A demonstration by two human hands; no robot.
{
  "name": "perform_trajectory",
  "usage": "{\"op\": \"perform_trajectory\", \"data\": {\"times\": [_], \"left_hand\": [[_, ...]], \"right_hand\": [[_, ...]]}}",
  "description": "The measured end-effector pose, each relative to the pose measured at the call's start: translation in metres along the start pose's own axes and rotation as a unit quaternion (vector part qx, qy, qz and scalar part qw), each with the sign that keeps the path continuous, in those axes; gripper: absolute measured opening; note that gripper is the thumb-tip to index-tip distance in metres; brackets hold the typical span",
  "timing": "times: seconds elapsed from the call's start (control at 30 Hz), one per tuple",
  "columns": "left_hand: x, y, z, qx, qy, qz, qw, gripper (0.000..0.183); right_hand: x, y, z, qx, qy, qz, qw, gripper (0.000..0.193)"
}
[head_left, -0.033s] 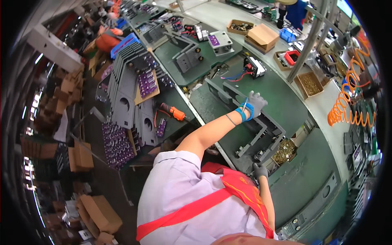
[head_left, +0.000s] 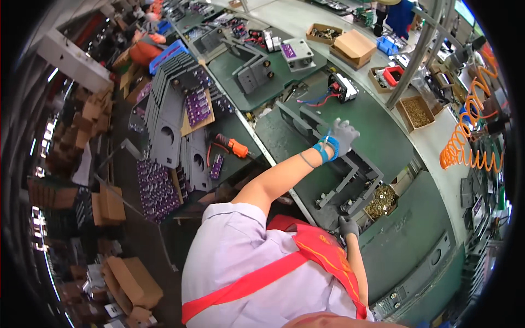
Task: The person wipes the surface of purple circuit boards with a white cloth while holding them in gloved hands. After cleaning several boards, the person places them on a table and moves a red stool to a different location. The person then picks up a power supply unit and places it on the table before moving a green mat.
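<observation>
A grey panel frame (head_left: pixel 358 199) with raised edges lies on the green work surface (head_left: pixel 383 131) before me. My left hand (head_left: pixel 343 135), in a grey glove with a blue wrist strap, rests over the frame's middle, its fingers stretched and slightly apart. At the frame's near end, close to my body, is my right hand (head_left: pixel 348 226), also gloved. Its fingers look curled, and what they hold, if anything, is hidden. Beside the frame, a box of small brass-coloured parts (head_left: pixel 381 202) sits right of it. A switch-like module with red and blue wires (head_left: pixel 343 88) lies beyond the left hand.
Stacked grey panels (head_left: pixel 167 117) and purple-topped parts (head_left: pixel 158 188) fill the left side. An orange power screwdriver (head_left: pixel 236 147) lies there too. Another panel (head_left: pixel 437 257) lies at the right. A metal post (head_left: pixel 421 54) and orange coiled hose (head_left: pixel 456 147) stand farther right.
</observation>
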State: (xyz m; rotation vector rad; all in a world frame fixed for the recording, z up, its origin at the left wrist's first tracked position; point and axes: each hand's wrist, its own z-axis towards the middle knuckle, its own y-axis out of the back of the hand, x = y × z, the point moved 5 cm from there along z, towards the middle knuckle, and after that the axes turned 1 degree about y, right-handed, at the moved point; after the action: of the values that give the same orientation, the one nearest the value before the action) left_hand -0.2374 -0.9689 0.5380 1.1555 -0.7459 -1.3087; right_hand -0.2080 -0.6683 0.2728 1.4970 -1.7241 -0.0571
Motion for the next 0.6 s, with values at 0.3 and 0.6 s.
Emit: {"op": "perform_trajectory", "data": {"times": [0.3,0.6], "left_hand": [[-0.052,0.041,-0.262,-0.106,0.268,-0.169,0.943,0.012],[-0.097,0.005,-0.596,0.141,0.694,-0.192,0.679,0.029]], "right_hand": [[0.052,-0.024,0.002,-0.061,0.082,0.189,0.977,0.042],[0.130,-0.069,0.046,-0.084,0.059,0.175,0.979,0.048]]}}
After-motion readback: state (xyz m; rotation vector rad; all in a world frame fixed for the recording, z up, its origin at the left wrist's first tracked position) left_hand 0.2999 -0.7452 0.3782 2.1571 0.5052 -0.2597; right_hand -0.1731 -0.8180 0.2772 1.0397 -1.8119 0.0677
